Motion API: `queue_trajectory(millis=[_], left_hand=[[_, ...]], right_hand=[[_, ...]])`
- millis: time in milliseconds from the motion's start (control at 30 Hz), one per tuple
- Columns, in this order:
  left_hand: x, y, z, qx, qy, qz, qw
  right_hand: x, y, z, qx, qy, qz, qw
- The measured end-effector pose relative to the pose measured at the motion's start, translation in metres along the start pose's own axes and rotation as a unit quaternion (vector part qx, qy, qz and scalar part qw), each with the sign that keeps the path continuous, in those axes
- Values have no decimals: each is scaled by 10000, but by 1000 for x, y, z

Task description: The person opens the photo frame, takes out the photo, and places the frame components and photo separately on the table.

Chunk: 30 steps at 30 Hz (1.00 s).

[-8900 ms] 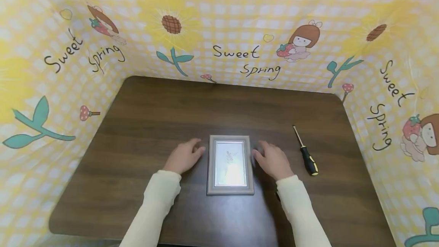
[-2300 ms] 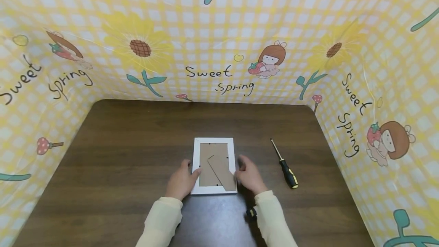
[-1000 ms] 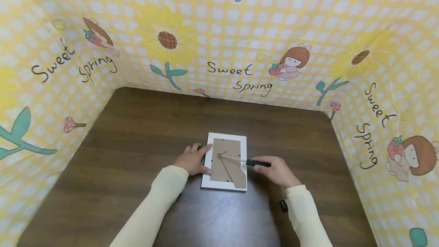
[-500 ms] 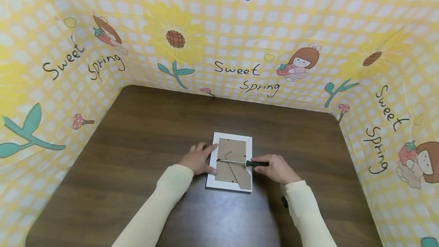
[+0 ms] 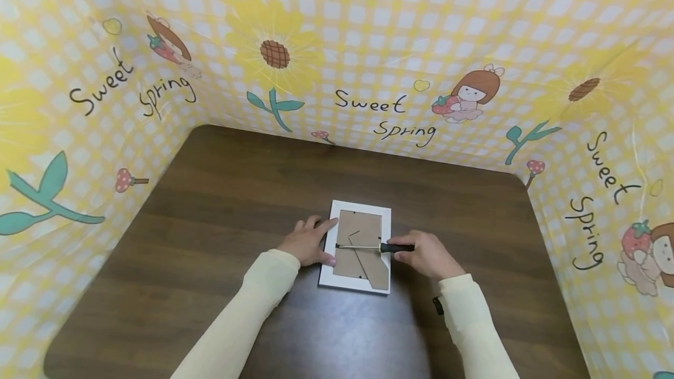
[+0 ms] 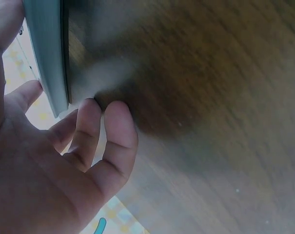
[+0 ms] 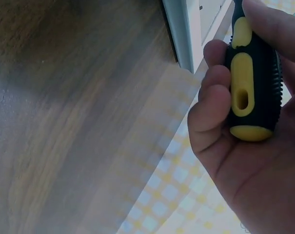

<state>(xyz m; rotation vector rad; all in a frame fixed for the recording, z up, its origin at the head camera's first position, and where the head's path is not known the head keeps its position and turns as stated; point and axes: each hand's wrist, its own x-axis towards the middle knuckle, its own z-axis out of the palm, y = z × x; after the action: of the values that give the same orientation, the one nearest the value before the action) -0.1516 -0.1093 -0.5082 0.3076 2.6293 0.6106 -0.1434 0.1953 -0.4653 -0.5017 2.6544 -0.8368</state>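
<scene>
Has shifted screwdriver (image 5: pixel 388 248), gripped in right hand (image 5: pixel 429 255), to left tab (image 5: pixel 337 245), apparently working it, with loosely spread left hand (image 5: pixel 306 242) against frame (image 5: pixel 350 268).

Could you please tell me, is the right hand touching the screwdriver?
Touching. The right wrist view shows it plainly: the right hand grips the screwdriver, with curled fingers against it.

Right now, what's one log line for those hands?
left hand: touches white rectangular picture frame | right hand: grips black-and-yellow screwdriver | metal shaft: over tan backing board
</scene>
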Motion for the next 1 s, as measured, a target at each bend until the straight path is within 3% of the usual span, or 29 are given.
queue_trajectory(millis=[467, 700, 1000], left_hand=[[1, 10, -5, 68, -102, -36, 9999], [-1, 9, -3, 86, -47, -53, 9999], [-1, 2, 0, 2, -44, -110, 9999]], right_hand=[[-5, 2, -8, 2, 44, 227, 9997], [-1, 1, -4, -106, 58, 128, 9998], [8, -21, -3, -770, 287, 68, 9966]])
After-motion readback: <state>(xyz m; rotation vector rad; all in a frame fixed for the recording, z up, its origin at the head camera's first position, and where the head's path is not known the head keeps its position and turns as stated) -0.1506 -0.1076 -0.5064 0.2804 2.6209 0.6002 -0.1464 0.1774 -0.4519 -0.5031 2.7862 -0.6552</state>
